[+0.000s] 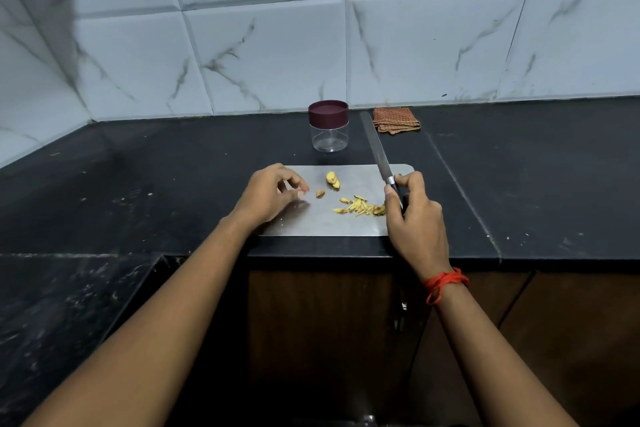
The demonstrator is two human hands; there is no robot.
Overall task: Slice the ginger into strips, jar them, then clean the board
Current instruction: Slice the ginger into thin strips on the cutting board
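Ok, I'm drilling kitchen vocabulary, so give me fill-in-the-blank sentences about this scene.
The right hand grips the ____ by its handle.
The clear jar wears its maroon ____.
The ginger strips lie on the grey ____.
Missing words: knife; lid; cutting board.

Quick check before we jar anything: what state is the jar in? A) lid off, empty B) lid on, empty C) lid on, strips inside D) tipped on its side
B: the jar stands upright with its maroon lid on and nothing visible inside; the ginger strips lie on the board.
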